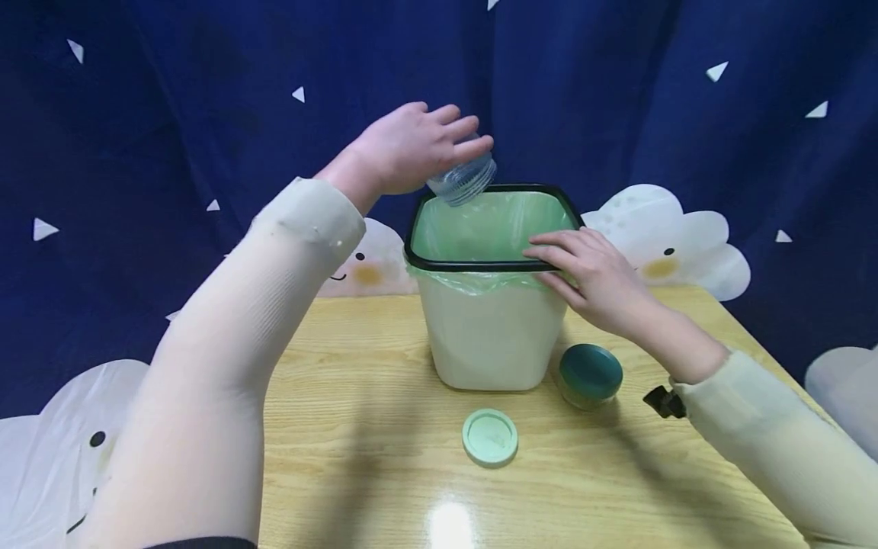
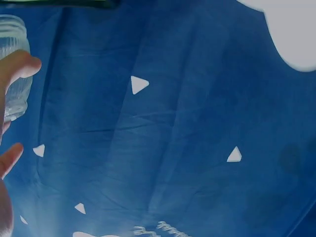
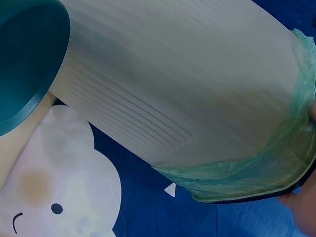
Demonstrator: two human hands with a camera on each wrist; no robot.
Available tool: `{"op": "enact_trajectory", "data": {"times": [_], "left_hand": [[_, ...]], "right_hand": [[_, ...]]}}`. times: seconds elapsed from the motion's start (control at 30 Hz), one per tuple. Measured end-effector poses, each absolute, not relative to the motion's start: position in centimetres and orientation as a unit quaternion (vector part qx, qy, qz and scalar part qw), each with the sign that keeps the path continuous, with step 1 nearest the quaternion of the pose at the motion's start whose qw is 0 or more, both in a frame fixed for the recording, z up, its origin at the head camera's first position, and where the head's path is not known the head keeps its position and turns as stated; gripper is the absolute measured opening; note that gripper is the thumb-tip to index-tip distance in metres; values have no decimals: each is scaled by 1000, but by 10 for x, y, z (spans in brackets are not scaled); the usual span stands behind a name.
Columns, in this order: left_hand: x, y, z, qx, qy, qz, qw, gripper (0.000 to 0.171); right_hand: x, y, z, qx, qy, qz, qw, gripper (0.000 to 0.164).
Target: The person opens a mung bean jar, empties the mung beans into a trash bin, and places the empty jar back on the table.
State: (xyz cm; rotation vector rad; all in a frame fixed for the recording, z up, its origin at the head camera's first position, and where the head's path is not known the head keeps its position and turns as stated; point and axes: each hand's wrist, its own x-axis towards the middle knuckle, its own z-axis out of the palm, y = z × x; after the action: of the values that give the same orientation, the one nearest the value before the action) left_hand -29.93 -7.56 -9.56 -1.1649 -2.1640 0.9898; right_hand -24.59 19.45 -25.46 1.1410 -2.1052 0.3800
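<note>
My left hand (image 1: 418,149) holds a clear ribbed jar (image 1: 463,183) tilted mouth-down over the trash can (image 1: 490,335). In the left wrist view the jar (image 2: 19,94) shows at the left edge, with the thumb across it; I make out no contents. The trash can is white, with a black rim and a green bag liner (image 1: 473,221). My right hand (image 1: 597,274) grips its rim at the right front, fingers over the inside and thumb outside. The right wrist view shows the can's ribbed side (image 3: 173,74) and part of that hand (image 3: 306,212).
A pale green round lid (image 1: 490,437) lies on the wooden table (image 1: 329,427) before the can. Right of the can stands a jar with a dark teal lid (image 1: 590,374), close under my right forearm. A blue curtain (image 1: 206,91) with clouds and triangles hangs behind.
</note>
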Motion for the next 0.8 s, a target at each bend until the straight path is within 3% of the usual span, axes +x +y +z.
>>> {"op": "enact_trajectory", "data": {"times": [0.33,0.8], "left_hand": [[-301,-87,-96,-394,-862,187,260,80],[-303,-115,-118,-272,-935,-92,209,92]], "right_hand": [[-247,193,-257,445,-810,148,352,32],[-247,189,-254,447,-807,149,357,32]]}}
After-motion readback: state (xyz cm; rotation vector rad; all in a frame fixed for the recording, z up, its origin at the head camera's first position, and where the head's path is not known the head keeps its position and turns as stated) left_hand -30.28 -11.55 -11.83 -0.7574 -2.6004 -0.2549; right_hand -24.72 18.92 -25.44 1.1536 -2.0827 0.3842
